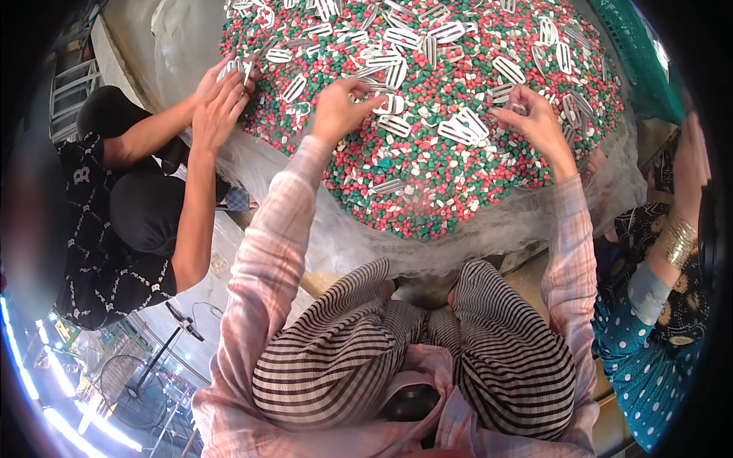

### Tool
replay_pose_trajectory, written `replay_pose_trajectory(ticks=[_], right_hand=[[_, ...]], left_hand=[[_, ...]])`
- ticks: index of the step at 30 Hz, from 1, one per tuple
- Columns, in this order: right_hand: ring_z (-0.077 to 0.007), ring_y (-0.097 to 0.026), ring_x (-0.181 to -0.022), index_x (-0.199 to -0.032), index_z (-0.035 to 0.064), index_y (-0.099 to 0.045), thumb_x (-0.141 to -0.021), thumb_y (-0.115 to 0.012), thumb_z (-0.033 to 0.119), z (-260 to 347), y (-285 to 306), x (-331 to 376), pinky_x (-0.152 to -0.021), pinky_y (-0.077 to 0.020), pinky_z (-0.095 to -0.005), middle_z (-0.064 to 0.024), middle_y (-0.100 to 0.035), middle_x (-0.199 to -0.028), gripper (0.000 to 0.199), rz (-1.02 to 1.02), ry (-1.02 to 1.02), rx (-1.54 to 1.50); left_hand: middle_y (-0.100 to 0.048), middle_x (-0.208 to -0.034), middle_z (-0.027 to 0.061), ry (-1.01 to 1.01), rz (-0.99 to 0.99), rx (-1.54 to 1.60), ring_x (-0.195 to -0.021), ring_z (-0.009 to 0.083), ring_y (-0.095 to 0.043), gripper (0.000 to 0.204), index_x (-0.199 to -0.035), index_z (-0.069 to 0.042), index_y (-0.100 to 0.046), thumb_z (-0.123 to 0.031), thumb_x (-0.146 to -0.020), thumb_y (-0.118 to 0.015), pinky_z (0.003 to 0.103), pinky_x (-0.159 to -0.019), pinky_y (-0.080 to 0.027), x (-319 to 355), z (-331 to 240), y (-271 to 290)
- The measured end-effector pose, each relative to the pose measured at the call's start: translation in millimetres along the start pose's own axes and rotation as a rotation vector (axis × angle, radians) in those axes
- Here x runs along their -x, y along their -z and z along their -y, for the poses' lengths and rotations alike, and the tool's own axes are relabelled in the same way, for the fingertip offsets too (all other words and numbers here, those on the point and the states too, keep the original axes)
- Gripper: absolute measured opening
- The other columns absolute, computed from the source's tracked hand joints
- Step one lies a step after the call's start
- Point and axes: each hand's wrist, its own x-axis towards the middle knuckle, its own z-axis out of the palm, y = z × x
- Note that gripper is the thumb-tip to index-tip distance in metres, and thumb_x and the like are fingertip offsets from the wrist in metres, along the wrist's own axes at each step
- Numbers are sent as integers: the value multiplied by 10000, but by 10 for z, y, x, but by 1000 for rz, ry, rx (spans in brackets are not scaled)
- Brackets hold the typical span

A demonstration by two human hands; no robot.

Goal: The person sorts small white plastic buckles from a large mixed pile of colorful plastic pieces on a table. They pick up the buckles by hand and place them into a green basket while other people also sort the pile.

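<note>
Currently left hand (340, 107) pinched on white oval metal clip (393, 101); right hand (534, 118) curled on another, grip unclear. Red, green and white pellet heap (427, 183) easily spilled off edge if clips are dragged.

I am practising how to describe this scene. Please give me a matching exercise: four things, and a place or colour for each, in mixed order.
Things:
1. left hand
2. right hand
3. co-worker's hands
4. small pellets

Places or colours:
A. red, green and white
B. at the pile's left edge
C. near the pile's middle, on a white clip
D. toward the pile's right side

Pairs: 1-C, 2-D, 3-B, 4-A
</note>
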Motion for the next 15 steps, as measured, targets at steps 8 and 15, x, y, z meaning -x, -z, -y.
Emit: replay_pose_trajectory(ticks=[8, 15], right_hand=[[-364, -603, -805, -896, 39, -556, -661, -769, 351, 190, -673, 129, -675, -475, -431, -136, -609, -849, 444, -31, 276, 686], [-100, -635, -645, -859, 75, -510, -756, -613, 87, 127, -526, 97, -507, -459, -233, -46, -643, -738, 146, 185, 74, -267]], left_hand=[[-668, -758, 45, 136, 225, 551, -687, 119, -599, 291, -794, -35, -688, -308, -726, -763, 276, -651, -473, -17, -106, 58], [-654, -848, 65, 316, 276, 1095, -581, 74, -514, 108, -732, -105, -504, -173, -792, -563, 182, -426, -320, 44, -170, 502]])
